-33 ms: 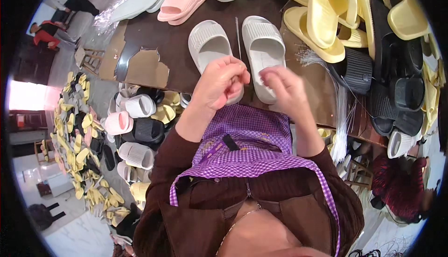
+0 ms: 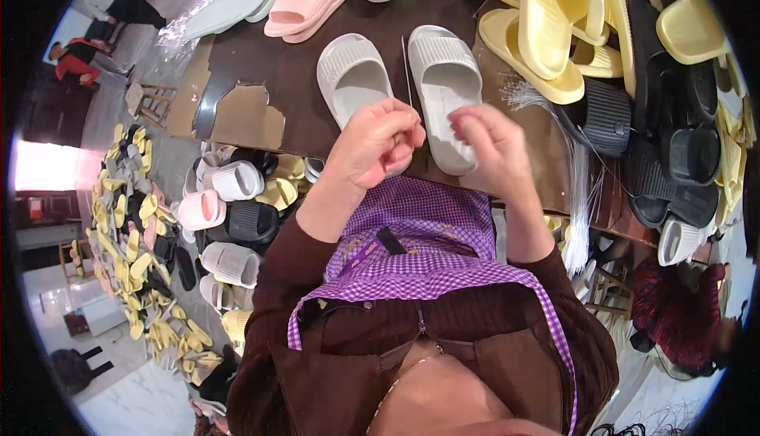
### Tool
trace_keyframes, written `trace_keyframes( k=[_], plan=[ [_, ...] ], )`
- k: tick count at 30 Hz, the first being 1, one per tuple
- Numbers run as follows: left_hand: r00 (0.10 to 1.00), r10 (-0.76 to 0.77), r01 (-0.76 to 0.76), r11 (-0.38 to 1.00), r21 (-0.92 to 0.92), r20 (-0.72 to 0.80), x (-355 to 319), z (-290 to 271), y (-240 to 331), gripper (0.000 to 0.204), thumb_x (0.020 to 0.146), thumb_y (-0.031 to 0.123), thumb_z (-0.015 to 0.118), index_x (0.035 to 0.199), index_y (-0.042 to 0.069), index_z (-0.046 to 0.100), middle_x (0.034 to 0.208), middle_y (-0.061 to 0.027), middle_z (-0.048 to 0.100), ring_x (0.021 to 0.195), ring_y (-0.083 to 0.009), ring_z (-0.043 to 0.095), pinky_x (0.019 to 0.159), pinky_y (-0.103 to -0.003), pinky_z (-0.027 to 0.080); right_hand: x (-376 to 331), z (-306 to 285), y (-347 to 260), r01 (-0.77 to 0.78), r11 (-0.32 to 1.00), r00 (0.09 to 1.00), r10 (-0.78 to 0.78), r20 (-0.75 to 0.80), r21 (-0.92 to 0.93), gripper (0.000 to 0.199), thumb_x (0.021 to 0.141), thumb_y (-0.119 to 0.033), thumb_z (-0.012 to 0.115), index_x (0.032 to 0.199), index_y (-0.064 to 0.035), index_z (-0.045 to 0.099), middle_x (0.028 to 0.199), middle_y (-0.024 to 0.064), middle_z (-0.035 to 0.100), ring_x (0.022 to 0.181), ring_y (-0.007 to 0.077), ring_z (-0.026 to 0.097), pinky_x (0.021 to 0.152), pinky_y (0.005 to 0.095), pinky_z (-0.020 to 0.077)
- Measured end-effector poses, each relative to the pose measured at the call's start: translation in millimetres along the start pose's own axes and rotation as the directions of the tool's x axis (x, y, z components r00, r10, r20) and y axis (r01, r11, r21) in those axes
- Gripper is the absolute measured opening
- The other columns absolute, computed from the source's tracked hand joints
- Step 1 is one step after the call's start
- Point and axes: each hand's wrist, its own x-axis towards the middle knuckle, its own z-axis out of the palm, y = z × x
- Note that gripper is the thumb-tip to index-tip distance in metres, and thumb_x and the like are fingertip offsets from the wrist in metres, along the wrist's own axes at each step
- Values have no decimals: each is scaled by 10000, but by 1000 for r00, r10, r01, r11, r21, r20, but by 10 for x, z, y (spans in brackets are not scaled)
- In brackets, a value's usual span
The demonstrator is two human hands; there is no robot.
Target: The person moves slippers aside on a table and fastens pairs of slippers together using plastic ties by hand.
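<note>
A pair of light grey slide slippers lies side by side in front of me, the left slipper [image 2: 353,72] and the right slipper [image 2: 446,79], toes pointing away. Over the heel of the left slipper, my left hand [image 2: 377,141] is closed, thumb and fingertips pinched together. A thin pale strand [image 2: 408,68] rises between the slippers and seems to run down to those fingertips. My right hand [image 2: 492,141] hovers by the heel of the right slipper, fingers curled in and slightly blurred. Whatever it may pinch is too small to see.
Pink slippers [image 2: 310,4] lie at the table's far left. Yellow slippers [image 2: 546,28] and black slippers [image 2: 606,119] pile up at the right, beside a bundle of clear plastic strands [image 2: 580,206]. Torn cardboard [image 2: 245,119] covers the left table edge. Many slippers [image 2: 142,254] heap on the floor.
My right hand has shifted a little to the right, away from my left hand. The thin strand leans slightly differently. My left hand stays nearly where it was.
</note>
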Motion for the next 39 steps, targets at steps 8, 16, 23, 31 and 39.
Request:
trace_keyframes(
  k=[8, 16, 23, 31, 39],
  plan=[
    [952, -306, 296, 918, -265, 2, 226, 142, -409, 86, 885, 87, 481, 845, 13, 499, 715, -101, 568, 414, -66, 362, 332, -203, 250, 275, -444, -88, -56, 998, 991, 56, -122, 5, 200, 916, -118, 507, 993, 27, 620, 819, 27, 611, 718, 71, 539, 661, 204, 447],
    [961, -242, 206, 947, -247, -130, 983, 147, -455, 84, 897, 81, 435, 852, 45, 497, 679, -68, 527, 471, -110, 390, 392, -266, 288, 901, -420, 120, 53, 950, 990, -90, -108, -307, 228, 892, -134, 507, 985, 34, 629, 836, 75, 652, 767, 126, 590, 692, 239, 467],
    [964, -57, -11, 967, -253, -261, 1273, 286, -483, 84, 893, 46, 417, 936, 49, 489, 694, -45, 510, 496, -113, 405, 431, -286, 339, 1540, -273, 485, 58, 844, 982, -144, -121, -534, 235, 823, -179, 532, 929, -4, 649, 870, 194, 645, 864, 325, 613, 772, 377, 480],
    [969, 23, -55, 990, -127, -244, 1101, 306, -497, 300, 868, -1, 410, 1155, 79, 440, 719, -42, 506, 514, -115, 426, 453, -294, 368, 1857, -198, 723, 19, 694, 997, 37, 62, -720, 286, 811, -248, 531, 943, -25, 653, 909, 196, 643, 898, 357, 607, 801, 400, 474],
    [940, 73, -153, 963, -221, -334, 1313, 319, -568, 274, 849, 13, 409, 1110, 62, 477, 702, -31, 495, 509, -106, 443, 427, -307, 433, 1983, -150, 751, 87, 689, 953, 152, 261, -719, 321, 787, -262, 527, 959, -25, 659, 959, 205, 633, 932, 344, 604, 830, 409, 469]
  ],
)
